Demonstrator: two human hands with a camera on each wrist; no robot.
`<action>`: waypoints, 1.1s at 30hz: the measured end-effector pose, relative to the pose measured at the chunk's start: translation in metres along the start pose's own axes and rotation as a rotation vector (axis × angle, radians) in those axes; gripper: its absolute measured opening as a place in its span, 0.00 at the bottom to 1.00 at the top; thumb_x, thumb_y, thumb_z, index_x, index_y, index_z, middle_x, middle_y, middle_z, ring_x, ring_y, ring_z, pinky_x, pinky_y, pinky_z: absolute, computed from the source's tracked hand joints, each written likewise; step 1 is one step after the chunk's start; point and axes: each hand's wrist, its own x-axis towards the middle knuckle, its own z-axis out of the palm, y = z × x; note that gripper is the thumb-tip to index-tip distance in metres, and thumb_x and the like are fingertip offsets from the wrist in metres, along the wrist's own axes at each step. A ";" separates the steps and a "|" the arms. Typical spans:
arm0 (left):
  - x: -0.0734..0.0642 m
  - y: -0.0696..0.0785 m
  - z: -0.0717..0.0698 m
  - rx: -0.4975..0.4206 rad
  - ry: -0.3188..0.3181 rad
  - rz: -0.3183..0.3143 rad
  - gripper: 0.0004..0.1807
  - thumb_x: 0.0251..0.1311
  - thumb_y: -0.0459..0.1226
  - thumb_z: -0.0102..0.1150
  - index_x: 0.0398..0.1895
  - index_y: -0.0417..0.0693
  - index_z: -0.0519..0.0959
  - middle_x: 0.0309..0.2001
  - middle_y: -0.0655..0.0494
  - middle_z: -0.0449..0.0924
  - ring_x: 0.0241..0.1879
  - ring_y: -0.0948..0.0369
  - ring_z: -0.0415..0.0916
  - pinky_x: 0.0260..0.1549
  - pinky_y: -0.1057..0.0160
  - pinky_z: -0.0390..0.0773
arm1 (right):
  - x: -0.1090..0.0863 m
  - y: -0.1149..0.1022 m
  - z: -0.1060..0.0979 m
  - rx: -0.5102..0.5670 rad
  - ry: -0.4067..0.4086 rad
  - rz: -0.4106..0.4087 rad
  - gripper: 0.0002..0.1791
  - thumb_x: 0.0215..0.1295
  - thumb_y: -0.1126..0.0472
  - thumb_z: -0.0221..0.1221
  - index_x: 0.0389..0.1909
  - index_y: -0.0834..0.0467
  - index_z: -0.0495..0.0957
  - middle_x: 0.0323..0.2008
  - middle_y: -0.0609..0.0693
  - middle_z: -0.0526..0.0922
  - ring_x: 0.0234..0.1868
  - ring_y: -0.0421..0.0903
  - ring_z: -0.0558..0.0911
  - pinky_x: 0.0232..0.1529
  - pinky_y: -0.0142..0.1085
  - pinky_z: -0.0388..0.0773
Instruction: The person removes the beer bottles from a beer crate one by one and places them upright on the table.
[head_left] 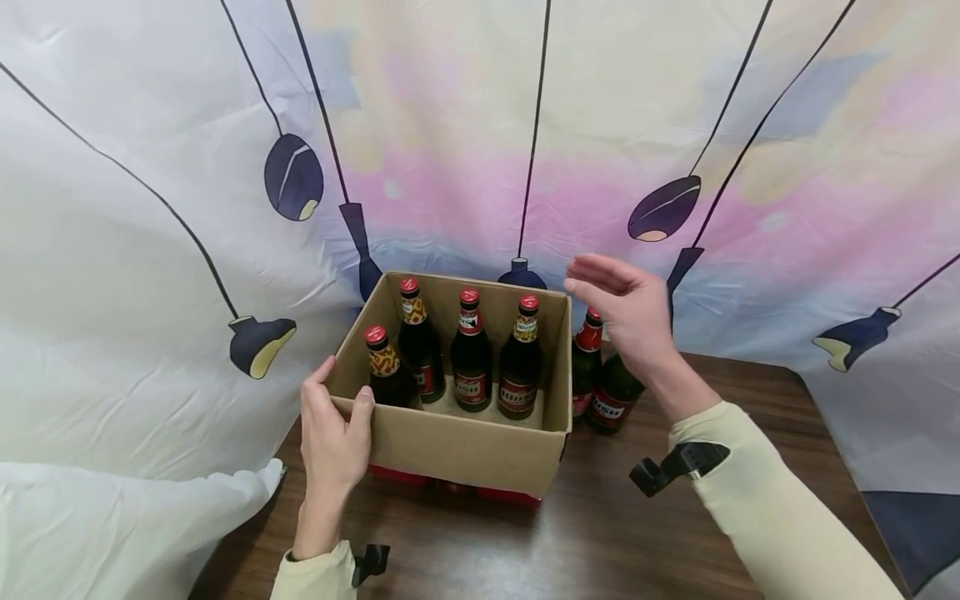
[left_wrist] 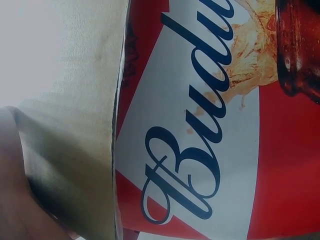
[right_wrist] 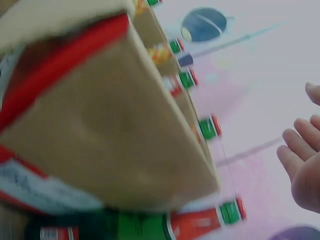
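Note:
My left hand [head_left: 333, 437] holds the near left corner of a cardboard box [head_left: 467, 450], its thumb over the rim. Several dark beer bottles [head_left: 470, 358] with red caps stand upright inside the box. Red and white printing [left_wrist: 200, 120] covers the box's outer side in the left wrist view. My right hand [head_left: 633, 312] is raised in the air past the box's right rim, fingers extended and holding nothing. Below it, partly hidden by the hand and the box, two more beer bottles [head_left: 611, 404] are beside the box's right wall.
The box and the outside bottles are on a dark wooden table [head_left: 622, 517]. A pale curtain [head_left: 465, 125] printed with hanging lamps rises behind the table and along its sides. White fabric [head_left: 127, 517] bulges over the table's left edge.

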 end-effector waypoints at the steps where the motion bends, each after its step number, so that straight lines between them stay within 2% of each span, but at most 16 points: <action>1: 0.000 0.000 0.000 -0.001 0.002 -0.001 0.35 0.69 0.41 0.56 0.76 0.38 0.62 0.74 0.39 0.67 0.72 0.41 0.66 0.66 0.36 0.65 | 0.000 -0.001 0.007 -0.002 -0.012 0.001 0.22 0.66 0.63 0.71 0.61 0.61 0.84 0.50 0.44 0.92 0.51 0.34 0.88 0.55 0.27 0.82; 5: 0.000 0.001 0.000 -0.002 0.006 -0.001 0.35 0.68 0.41 0.56 0.76 0.38 0.62 0.73 0.39 0.67 0.71 0.41 0.67 0.64 0.36 0.66 | -0.002 -0.005 0.034 0.044 -0.069 0.036 0.23 0.64 0.67 0.71 0.61 0.63 0.84 0.54 0.55 0.90 0.53 0.37 0.89 0.55 0.30 0.83; 9: -0.001 0.001 0.000 0.002 0.004 -0.008 0.35 0.69 0.41 0.56 0.76 0.39 0.62 0.73 0.39 0.67 0.71 0.41 0.67 0.63 0.35 0.66 | -0.006 -0.005 0.061 0.050 -0.140 0.085 0.24 0.63 0.68 0.71 0.62 0.63 0.84 0.58 0.60 0.88 0.58 0.47 0.89 0.56 0.32 0.83; 13: 0.000 0.001 0.000 0.001 0.002 -0.010 0.35 0.69 0.41 0.56 0.76 0.38 0.62 0.73 0.38 0.67 0.71 0.41 0.67 0.63 0.35 0.66 | -0.011 -0.003 0.088 0.031 -0.226 0.131 0.24 0.64 0.66 0.71 0.62 0.61 0.84 0.60 0.61 0.86 0.62 0.53 0.87 0.60 0.38 0.82; 17: 0.000 0.000 0.001 0.002 0.006 -0.003 0.35 0.69 0.41 0.56 0.76 0.38 0.62 0.73 0.38 0.68 0.70 0.41 0.67 0.63 0.36 0.67 | -0.015 0.003 0.113 0.018 -0.289 0.184 0.23 0.65 0.65 0.71 0.61 0.59 0.85 0.60 0.60 0.87 0.61 0.51 0.87 0.63 0.44 0.81; 21: 0.000 0.000 0.001 0.011 0.013 0.000 0.35 0.68 0.42 0.56 0.76 0.39 0.63 0.72 0.39 0.69 0.70 0.41 0.68 0.61 0.36 0.68 | -0.018 0.009 0.135 -0.004 -0.337 0.233 0.23 0.65 0.63 0.72 0.61 0.57 0.85 0.58 0.57 0.88 0.60 0.49 0.87 0.64 0.45 0.81; 27: 0.000 0.000 0.002 0.022 0.004 -0.008 0.35 0.68 0.43 0.56 0.76 0.40 0.63 0.72 0.39 0.68 0.69 0.41 0.69 0.61 0.37 0.69 | -0.018 0.011 0.162 -0.062 -0.388 0.313 0.23 0.64 0.62 0.72 0.61 0.56 0.86 0.58 0.56 0.89 0.61 0.50 0.86 0.65 0.47 0.80; 33: 0.001 0.000 -0.001 0.025 -0.002 -0.012 0.35 0.69 0.43 0.55 0.76 0.41 0.62 0.72 0.38 0.68 0.68 0.41 0.69 0.59 0.36 0.70 | -0.014 0.012 0.189 -0.146 -0.406 0.343 0.23 0.63 0.61 0.73 0.60 0.56 0.86 0.55 0.53 0.90 0.60 0.50 0.87 0.64 0.48 0.80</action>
